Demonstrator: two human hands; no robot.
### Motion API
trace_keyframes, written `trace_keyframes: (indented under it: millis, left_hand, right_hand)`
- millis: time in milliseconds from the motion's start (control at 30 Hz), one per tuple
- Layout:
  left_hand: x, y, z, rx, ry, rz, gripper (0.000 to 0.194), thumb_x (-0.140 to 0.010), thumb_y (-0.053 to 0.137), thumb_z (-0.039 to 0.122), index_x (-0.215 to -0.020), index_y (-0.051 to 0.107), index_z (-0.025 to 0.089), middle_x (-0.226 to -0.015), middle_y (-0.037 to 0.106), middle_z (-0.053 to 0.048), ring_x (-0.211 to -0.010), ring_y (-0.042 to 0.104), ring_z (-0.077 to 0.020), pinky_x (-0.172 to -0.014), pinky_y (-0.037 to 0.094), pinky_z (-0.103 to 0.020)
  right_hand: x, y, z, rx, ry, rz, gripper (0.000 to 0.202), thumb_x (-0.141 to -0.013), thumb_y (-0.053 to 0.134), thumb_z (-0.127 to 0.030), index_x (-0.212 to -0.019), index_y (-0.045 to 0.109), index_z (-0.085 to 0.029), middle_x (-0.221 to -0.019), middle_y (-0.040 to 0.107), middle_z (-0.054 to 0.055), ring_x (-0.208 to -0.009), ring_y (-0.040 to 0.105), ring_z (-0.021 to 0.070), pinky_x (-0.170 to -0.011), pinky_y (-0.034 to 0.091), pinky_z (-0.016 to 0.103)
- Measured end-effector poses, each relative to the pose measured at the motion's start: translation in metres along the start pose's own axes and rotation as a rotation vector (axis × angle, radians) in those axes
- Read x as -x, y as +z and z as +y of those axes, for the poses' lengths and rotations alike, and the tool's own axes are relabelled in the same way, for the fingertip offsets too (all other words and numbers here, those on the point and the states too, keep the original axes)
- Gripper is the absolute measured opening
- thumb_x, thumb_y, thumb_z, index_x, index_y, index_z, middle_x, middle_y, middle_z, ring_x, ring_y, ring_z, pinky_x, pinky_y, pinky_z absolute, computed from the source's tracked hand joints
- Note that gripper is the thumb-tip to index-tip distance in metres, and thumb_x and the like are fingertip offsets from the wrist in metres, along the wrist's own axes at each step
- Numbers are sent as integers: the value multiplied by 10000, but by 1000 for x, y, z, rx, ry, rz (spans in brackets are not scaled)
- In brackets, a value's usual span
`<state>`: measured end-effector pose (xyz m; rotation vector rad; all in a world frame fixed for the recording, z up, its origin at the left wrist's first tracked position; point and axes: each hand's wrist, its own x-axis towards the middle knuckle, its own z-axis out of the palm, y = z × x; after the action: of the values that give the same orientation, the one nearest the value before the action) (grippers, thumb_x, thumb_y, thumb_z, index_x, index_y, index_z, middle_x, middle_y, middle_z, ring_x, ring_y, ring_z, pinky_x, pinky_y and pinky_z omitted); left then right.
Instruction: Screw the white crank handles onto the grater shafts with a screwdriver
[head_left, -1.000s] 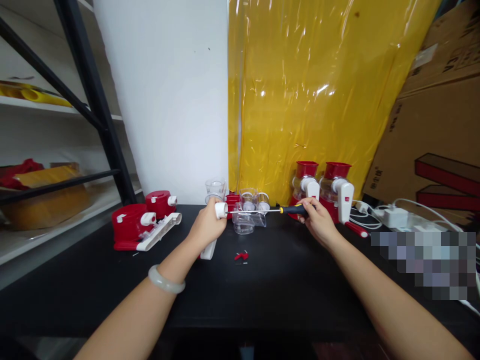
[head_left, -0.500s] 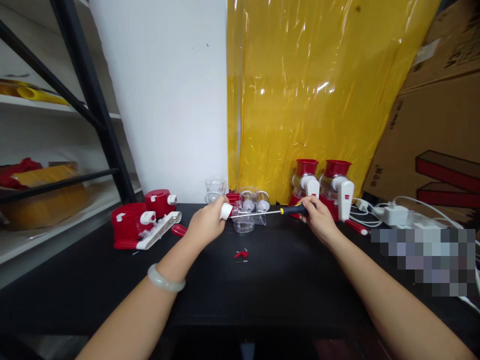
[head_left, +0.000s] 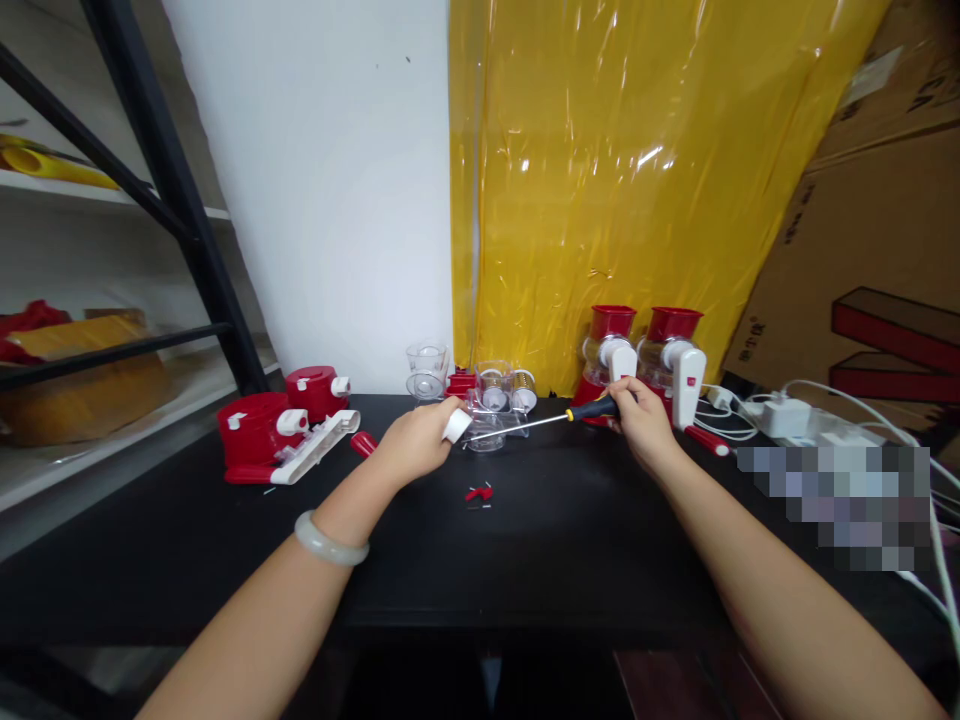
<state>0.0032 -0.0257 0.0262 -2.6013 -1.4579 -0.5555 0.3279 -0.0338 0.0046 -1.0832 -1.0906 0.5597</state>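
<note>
My left hand (head_left: pixel 420 440) is wrapped round a white plastic part (head_left: pixel 457 426), whose round end sticks out toward the right. Behind the same hand a red grip (head_left: pixel 364 443) shows; whether it joins the white part is hidden by the fingers. My right hand (head_left: pixel 637 415) grips a screwdriver (head_left: pixel 592 408) by its black and yellow handle. Its long shaft points left, with the tip close to the white end, slightly below it; contact cannot be made out. On the black table below lie a small red piece (head_left: pixel 478 493) and a few tiny metal pins or screws (head_left: pixel 486 507).
Red round bases (head_left: pixel 259 430) and a white crank arm (head_left: pixel 322 447) stand at left. Clear plastic housings (head_left: pixel 427 368) and grater drums (head_left: pixel 523 388) are at the back. Two red-and-white rotary graters (head_left: pixel 686 370) stand right, near white cables and chargers (head_left: pixel 784 415).
The screwdriver has tilted, its tip dropping away from the white end and its handle rising with my right hand. My left hand keeps its hold. The whole view has shifted slightly.
</note>
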Motion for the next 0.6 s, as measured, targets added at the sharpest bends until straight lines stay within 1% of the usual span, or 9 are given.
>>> trace_keyframes:
  millis: [100,167,233,300,367,433,500,600]
  left_hand:
    - [0,-1,0,118,33,-51,348,-754,592,191,-1093,558,263,-942,694,-45,-841,667,-249,-678,433,-309]
    - [0,-2,0,162,26,-77,373,-726,666,255,-1082,556,263,-912,689,-33,-833,665,-253,-689,434,-312]
    - [1,-1,0,172,10,-104,483,-673,742,326,-1104,535,259,-907,683,-36,-849,661,-272,-689,430,-314]
    - [1,0,-1,158,-6,-137,637,-603,805,404,-1137,498,242,-919,679,-54,-852,656,-296,-669,421,-314]
    - [0,3,-3,123,-28,-174,738,-554,833,467,-1144,465,220,-930,678,-80,-846,655,-315,-645,409,-310]
    - [0,6,-5,80,-46,-201,743,-559,823,523,-1119,453,202,-943,678,-107,-856,655,-332,-634,403,-309]
    - [-2,10,-7,45,-54,-214,707,-591,795,563,-1089,456,195,-964,677,-128,-884,654,-345,-642,408,-313]
    - [-4,15,-11,17,-50,-217,629,-615,796,534,-1042,485,194,-999,674,-142,-938,649,-351,-688,428,-325]
  right_hand:
    - [-3,-5,2,94,-7,24,165,-712,605,-369,-702,558,-212,-579,539,-32,-453,457,112,-418,371,242]
    - [-4,-7,3,178,-39,27,171,-717,592,-379,-694,566,-212,-568,543,-29,-464,462,124,-445,373,255]
    - [-5,-8,3,251,-76,29,158,-713,586,-364,-675,572,-211,-536,525,-31,-475,460,132,-477,371,262]
    - [-4,-8,2,293,-91,21,146,-713,569,-346,-663,575,-208,-517,514,-29,-484,459,136,-493,364,263]
    - [-4,-7,1,312,-92,11,145,-715,558,-341,-658,571,-207,-517,515,-26,-493,462,139,-500,360,263]
    - [-3,-6,1,315,-90,0,146,-716,555,-340,-656,566,-207,-528,523,-24,-501,467,139,-508,360,263]
    - [-2,-6,1,313,-91,-8,144,-715,555,-337,-654,563,-206,-540,534,-22,-505,471,138,-514,363,265]
    - [-2,-6,4,312,-97,-24,142,-719,563,-337,-662,567,-207,-543,542,-24,-498,472,137,-516,369,267]
